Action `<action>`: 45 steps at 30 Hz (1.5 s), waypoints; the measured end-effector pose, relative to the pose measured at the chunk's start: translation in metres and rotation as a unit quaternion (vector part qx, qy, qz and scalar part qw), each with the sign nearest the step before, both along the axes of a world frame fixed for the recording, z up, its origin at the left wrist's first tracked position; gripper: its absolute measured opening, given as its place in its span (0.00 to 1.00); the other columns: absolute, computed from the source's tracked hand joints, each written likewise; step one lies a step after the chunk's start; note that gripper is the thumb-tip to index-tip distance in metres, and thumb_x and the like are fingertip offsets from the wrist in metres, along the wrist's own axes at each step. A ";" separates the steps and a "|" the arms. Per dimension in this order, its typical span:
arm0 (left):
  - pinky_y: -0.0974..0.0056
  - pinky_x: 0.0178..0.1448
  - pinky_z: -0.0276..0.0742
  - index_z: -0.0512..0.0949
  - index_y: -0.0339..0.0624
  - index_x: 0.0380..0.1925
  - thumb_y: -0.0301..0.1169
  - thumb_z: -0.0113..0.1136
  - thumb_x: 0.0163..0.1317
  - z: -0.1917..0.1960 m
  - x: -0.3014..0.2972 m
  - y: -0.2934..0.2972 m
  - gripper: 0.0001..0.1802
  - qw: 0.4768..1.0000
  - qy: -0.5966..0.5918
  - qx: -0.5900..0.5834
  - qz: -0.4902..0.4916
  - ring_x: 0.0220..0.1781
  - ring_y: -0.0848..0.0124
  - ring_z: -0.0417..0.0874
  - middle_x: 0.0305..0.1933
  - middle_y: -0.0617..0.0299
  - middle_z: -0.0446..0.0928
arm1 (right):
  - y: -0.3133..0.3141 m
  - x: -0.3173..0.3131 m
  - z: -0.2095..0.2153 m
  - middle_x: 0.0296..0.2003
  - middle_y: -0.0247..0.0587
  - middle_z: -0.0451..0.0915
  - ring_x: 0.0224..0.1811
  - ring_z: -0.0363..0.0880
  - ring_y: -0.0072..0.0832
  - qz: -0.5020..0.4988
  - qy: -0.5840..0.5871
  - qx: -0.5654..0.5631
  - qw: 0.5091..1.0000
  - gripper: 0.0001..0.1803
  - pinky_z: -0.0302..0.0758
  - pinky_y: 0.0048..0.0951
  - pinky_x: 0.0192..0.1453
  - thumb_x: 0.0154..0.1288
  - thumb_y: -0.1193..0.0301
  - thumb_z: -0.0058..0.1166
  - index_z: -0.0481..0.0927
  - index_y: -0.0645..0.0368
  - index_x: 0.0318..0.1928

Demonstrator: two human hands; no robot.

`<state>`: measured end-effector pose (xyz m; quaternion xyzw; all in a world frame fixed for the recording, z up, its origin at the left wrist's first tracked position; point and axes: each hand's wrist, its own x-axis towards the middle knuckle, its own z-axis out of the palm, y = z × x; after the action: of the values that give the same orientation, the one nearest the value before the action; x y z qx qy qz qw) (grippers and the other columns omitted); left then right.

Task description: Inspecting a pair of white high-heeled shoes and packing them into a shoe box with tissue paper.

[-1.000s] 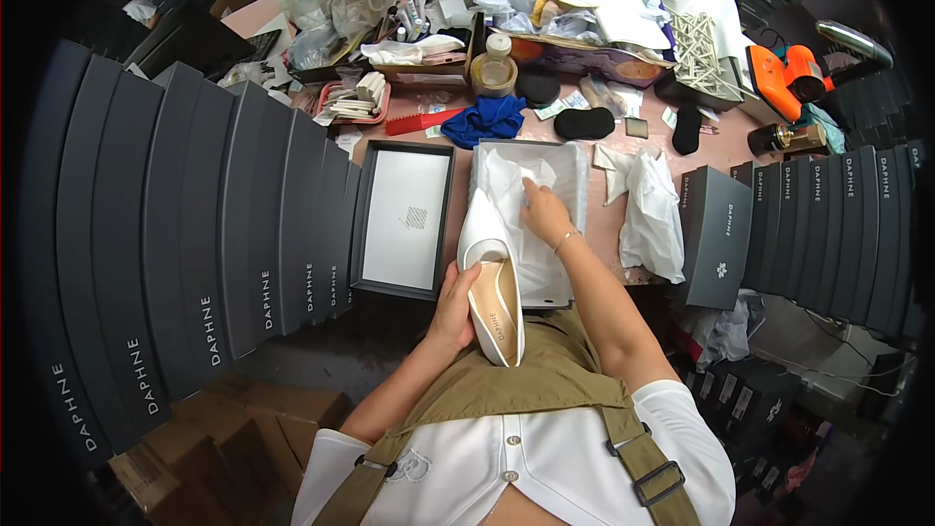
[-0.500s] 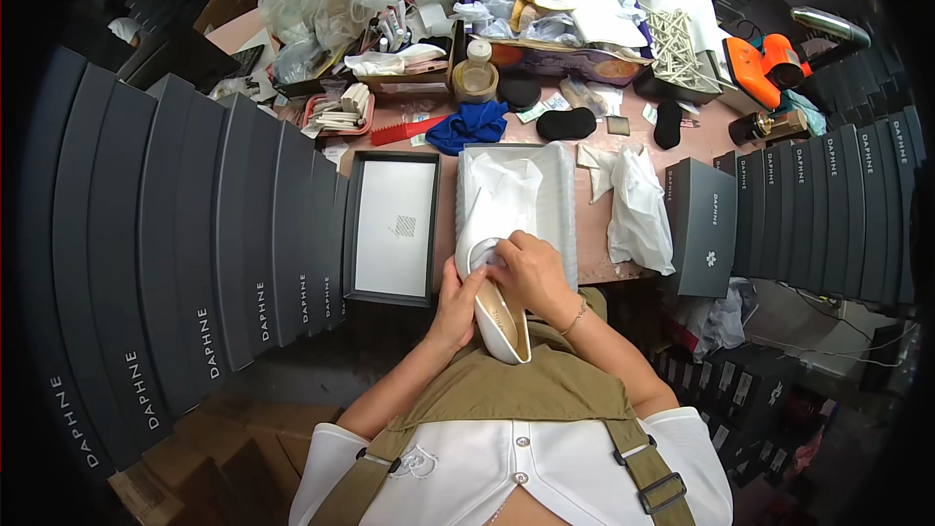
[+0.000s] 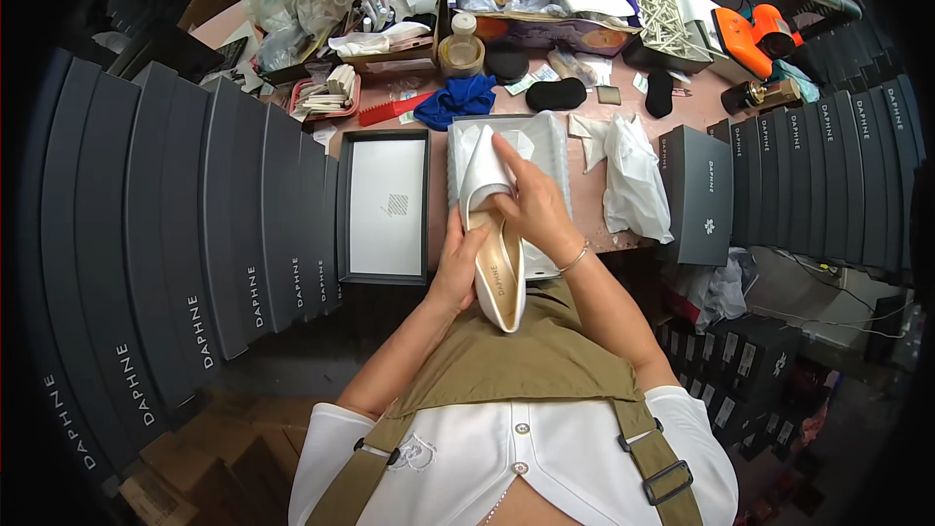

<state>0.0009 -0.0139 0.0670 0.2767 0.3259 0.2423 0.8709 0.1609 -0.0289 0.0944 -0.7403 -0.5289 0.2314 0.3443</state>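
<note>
A white pointed-toe pump (image 3: 484, 170) with a beige insole is held over my lap, its toe pointing away from me and its heel end near. My left hand (image 3: 456, 261) is closed around its left side, thumb over the rim. My right hand (image 3: 536, 203) grips the front part, thumb in the shoe's opening and index finger stretched along the toe. Beyond and below the shoe lies an open shoe box lined with pale tissue (image 3: 557, 151), partly hidden by the hands and the shoe.
A dark-rimmed box part with a white inside (image 3: 388, 200) lies to the left. Stacked dark shoe boxes (image 3: 239, 205) wall the left side; more stand right, beside crumpled white paper (image 3: 631, 180). Behind are a blue cloth (image 3: 456, 102), red comb-like tool (image 3: 390, 110), tape roll (image 3: 461, 56) and orange heat gun (image 3: 750, 39).
The shoe and both hands have moved slightly away from me. White paper no longer covers the toe. My right hand has shifted forward, its index finger now stretched along the toe.
</note>
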 end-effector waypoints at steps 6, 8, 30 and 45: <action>0.66 0.69 0.59 0.51 0.34 0.70 0.22 0.44 0.64 0.008 -0.019 0.020 0.33 0.994 -0.021 0.096 0.036 0.69 0.69 0.62 0.69 0.52 0.60 | -0.020 0.015 0.027 0.57 0.53 0.71 0.47 0.78 0.31 0.007 0.256 0.021 0.966 0.47 0.78 0.29 0.46 0.56 0.67 0.66 0.52 0.54 0.72; 0.66 0.71 0.56 0.50 0.32 0.70 0.23 0.42 0.65 0.010 -0.024 0.033 0.32 0.968 0.032 0.247 0.025 0.70 0.68 0.62 0.70 0.52 0.60 | -0.044 0.012 0.010 0.55 0.53 0.73 0.46 0.79 0.31 0.029 0.318 -0.030 0.947 0.45 0.78 0.28 0.44 0.57 0.64 0.67 0.56 0.59 0.70; 0.68 0.35 0.84 0.60 0.29 0.64 0.34 0.40 0.71 0.005 -0.029 0.041 0.25 0.956 -0.158 -0.239 -0.056 0.34 0.69 0.82 0.57 0.43 0.71 | -0.079 -0.033 0.032 0.27 0.43 0.78 0.25 0.77 0.33 0.137 0.131 0.004 0.982 0.17 0.74 0.32 0.32 0.58 0.72 0.62 0.79 0.59 0.49; 0.70 0.32 0.81 0.58 0.28 0.64 0.33 0.41 0.72 0.004 -0.035 0.039 0.26 0.953 -0.178 -0.241 -0.049 0.32 0.72 0.78 0.58 0.42 0.69 | -0.077 -0.041 0.035 0.26 0.43 0.78 0.25 0.76 0.36 0.166 0.077 0.051 0.982 0.17 0.73 0.34 0.32 0.57 0.72 0.61 0.77 0.59 0.48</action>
<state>-0.0346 0.0250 0.0708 0.0265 0.2007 0.1585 0.9664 0.1197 -0.1060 0.1291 -0.6039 -0.6277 0.3143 0.3777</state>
